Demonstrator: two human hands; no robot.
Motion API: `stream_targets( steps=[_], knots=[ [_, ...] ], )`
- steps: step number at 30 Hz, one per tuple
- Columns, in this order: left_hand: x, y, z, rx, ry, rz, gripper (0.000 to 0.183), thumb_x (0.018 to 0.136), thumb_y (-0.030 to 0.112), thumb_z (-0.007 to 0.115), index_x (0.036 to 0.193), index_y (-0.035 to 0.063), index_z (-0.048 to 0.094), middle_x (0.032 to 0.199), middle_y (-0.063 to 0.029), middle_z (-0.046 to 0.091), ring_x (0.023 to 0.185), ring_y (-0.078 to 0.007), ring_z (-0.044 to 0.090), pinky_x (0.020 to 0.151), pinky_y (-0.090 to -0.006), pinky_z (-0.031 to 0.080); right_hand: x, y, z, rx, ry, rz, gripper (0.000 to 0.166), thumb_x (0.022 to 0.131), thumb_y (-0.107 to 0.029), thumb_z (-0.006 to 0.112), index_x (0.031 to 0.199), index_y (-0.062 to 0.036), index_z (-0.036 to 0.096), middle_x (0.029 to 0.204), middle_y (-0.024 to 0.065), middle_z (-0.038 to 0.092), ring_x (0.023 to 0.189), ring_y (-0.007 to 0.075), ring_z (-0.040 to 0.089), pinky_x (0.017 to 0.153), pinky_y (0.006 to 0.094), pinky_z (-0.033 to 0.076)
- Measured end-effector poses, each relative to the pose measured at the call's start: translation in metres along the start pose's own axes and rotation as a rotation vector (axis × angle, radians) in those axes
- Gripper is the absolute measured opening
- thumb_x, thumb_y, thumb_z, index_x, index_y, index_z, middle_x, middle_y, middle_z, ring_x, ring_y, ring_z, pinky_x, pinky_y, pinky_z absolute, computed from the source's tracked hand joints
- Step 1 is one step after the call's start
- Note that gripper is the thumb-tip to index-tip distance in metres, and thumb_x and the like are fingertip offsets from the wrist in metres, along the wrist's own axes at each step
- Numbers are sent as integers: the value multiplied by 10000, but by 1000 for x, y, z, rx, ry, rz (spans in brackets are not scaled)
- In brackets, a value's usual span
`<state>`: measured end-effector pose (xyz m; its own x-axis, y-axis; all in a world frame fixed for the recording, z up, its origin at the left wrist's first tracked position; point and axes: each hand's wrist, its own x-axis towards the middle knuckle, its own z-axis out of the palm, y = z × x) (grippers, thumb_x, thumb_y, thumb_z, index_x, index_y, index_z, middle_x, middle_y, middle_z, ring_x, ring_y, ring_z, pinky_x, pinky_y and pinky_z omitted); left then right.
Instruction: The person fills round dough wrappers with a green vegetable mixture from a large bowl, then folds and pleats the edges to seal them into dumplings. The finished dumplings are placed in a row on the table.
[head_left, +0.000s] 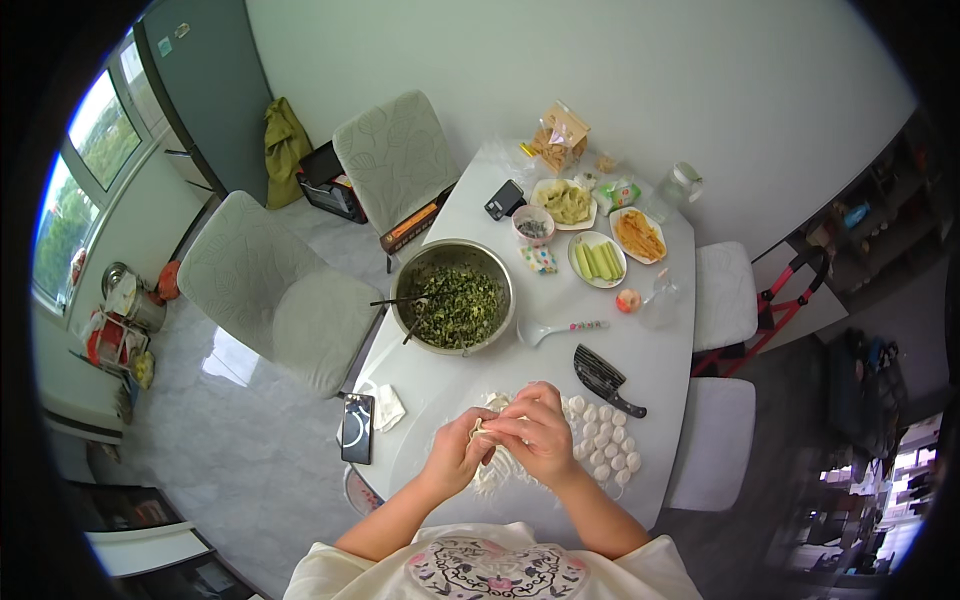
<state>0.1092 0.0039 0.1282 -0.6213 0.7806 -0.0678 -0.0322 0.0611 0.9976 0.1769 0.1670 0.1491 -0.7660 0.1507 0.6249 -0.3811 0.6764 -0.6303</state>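
Above the floured near part of the table, my left hand (455, 450) and my right hand (541, 435) meet on a small dumpling wrapper (478, 428). Both hands pinch its pale dough edge; my fingers hide most of it, so any filling inside cannot be seen. Loose flour (495, 476) lies on the tabletop beneath. To the right of my right hand sit several small dough pieces (600, 442) in rough rows. A steel mixing bowl (508, 319) beyond my hands holds chopped green filling (461, 307), with chopsticks (397, 301) resting in it.
A black cleaver (600, 373) and a white ladle (534, 331) lie beyond the dough. Farther back are a plate of cucumber sticks (598, 260), other dishes, an apple (628, 301) and a glass jug (681, 184). A phone (357, 427) rests at the left edge, beside chairs (322, 330).
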Motion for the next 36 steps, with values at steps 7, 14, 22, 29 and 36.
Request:
stream_targets(
  steps=[7, 14, 22, 29, 36],
  knots=[
    [-2, 0, 0, 357, 62, 245, 339, 983, 317, 576, 1060, -13, 584, 813, -152, 673, 717, -289, 678, 637, -345, 527, 3, -6, -8, 85, -12, 7, 213, 683, -95, 826, 868, -120, 725, 835, -11, 658, 878, 228, 558, 867, 373, 428],
    [-2, 1, 1, 394, 11, 343, 391, 1024, 347, 493, 1060, -20, 623, 823, -138, 689, 701, -256, 693, 640, -339, 539, -13, -7, 0, 448, -29, 271, 217, 821, -142, 756, 1018, -60, 715, 1081, 100, 630, 976, 237, 580, 922, 389, 459],
    [3, 10, 19, 334, 231, 514, 333, 1027, 224, 474, 1228, 5, 625, 966, -160, 703, 789, -301, 693, 723, -348, 556, -48, -19, 24, 869, -53, 606, 488, 1011, -297, 556, 1353, 44, 485, 1364, 186, 561, 1248, 240, 542, 1040, 345, 414],
    [-2, 16, 16, 377, 125, 533, 394, 984, 163, 537, 1347, 14, 569, 841, -164, 648, 680, -312, 639, 641, -359, 523, -26, -28, 4, 595, -117, 459, 431, 1000, -293, 564, 1259, 51, 559, 1245, 213, 631, 1162, 300, 615, 959, 365, 485],
    [-7, 23, 12, 423, 20, 482, 500, 909, 84, 597, 1403, 58, 530, 775, -151, 610, 627, -312, 603, 576, -362, 496, -16, -26, -11, 117, -173, 162, 547, 992, -402, 523, 1271, 68, 562, 1242, 212, 619, 1144, 362, 601, 982, 418, 483]
  ],
)
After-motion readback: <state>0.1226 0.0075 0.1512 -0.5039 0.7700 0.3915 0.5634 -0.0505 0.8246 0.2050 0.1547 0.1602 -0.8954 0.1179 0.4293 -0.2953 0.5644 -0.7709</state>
